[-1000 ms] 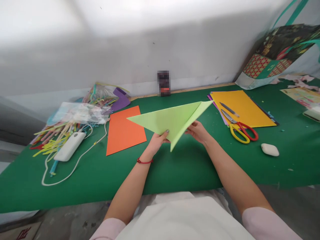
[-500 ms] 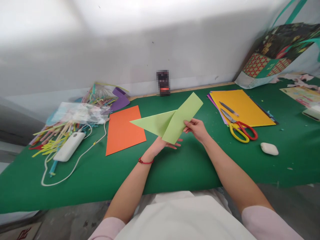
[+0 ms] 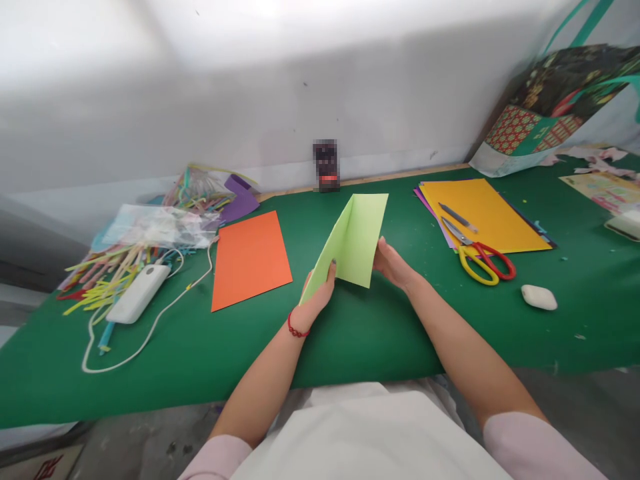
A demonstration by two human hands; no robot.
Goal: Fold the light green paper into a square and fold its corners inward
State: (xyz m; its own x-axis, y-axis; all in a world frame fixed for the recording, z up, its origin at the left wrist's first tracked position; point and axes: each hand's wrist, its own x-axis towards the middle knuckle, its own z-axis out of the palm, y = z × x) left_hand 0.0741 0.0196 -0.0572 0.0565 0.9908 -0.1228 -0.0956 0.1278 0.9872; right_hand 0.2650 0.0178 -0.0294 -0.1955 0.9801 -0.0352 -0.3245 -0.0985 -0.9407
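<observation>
A light green sheet of paper (image 3: 359, 240) stands folded at an upright crease, its two panels spread like an open card above the table. My left hand (image 3: 323, 293) is closed on the left panel near its lower edge, thumb on the inner face and the other fingers behind. Beside the right panel's outer edge is my right hand (image 3: 395, 263), touching or very close to it; its fingers are partly hidden behind the paper, so its grip does not show. An orange sheet (image 3: 253, 260) lies flat to the left of my hands.
Scissors (image 3: 477, 261) and a grey pen (image 3: 457, 217) lie on stacked coloured sheets (image 3: 500, 213) at right, near a white oval case (image 3: 539, 297). At left are a white power bank (image 3: 139, 293) with its cable and piled paper strips (image 3: 95, 283). A blurred dark object (image 3: 327, 165) stands against the wall.
The green paper has turned and opened at its crease, from overlapping slanted panels to two upright ones. My left thumb now presses its inner face; my right hand has shifted to the outer edge.
</observation>
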